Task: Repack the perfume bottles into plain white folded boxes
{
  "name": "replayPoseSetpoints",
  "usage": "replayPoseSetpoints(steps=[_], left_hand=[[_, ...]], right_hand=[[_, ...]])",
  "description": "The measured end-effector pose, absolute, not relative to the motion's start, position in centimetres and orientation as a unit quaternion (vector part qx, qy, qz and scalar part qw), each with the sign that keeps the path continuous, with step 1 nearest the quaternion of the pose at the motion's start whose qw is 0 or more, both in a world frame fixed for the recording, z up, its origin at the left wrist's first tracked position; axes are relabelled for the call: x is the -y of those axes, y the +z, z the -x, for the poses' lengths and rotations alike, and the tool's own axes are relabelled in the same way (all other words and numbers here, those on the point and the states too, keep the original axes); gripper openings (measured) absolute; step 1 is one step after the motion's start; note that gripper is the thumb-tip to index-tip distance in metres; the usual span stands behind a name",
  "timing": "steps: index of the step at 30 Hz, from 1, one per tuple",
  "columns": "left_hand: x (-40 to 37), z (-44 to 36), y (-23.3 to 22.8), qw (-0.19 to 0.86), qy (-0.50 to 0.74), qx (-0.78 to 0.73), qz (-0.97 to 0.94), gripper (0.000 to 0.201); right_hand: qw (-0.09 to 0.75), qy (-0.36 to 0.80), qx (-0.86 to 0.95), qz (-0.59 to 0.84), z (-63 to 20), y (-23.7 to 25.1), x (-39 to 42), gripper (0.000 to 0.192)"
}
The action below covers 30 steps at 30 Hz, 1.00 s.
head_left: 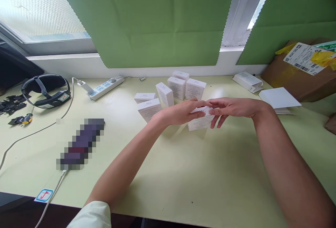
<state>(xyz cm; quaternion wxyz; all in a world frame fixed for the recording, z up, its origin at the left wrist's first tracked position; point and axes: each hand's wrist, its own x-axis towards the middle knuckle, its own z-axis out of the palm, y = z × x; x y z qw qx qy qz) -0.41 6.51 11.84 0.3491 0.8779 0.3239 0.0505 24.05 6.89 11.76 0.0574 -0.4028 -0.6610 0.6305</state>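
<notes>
Between front and back edges of the desk (183,179), both hands (182,113) (231,108) clasp one white carton (200,125), probably light, crushable, best held by opposite sides.

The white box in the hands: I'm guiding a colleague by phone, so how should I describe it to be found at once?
Below the central green blind is a pale table, with a cluster of small white boxes around its middle. At the cluster's near right side is the white box. Unlike its neighbours, it has the left hand and right hand on it.
</notes>
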Motion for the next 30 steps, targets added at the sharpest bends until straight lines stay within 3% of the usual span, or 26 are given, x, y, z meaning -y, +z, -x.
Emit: replayPoseSetpoints(steps=[7,16,25,30], left_hand=[[-6.3,0.5,11.7,0.363,0.054,-0.335,-0.868,0.048],[-6.2,1.9,13.6,0.297,0.028,-0.344,-0.890,0.046],[-6.5,1.8,12.9,0.339,0.016,-0.367,-0.866,0.043],[-6.6,2.1,13.2,0.313,0.016,-0.359,-0.879,0.042]], right_hand=[[0.046,0.633,0.652,0.416,-24.0,11.6,-7.0,0.063],[0.061,0.556,0.702,0.440,-24.1,12.1,-6.8,0.058],[0.022,0.603,0.680,0.416,-23.0,11.3,-7.2,0.061],[0.029,0.585,0.695,0.417,-23.3,11.3,-7.1,0.066]])
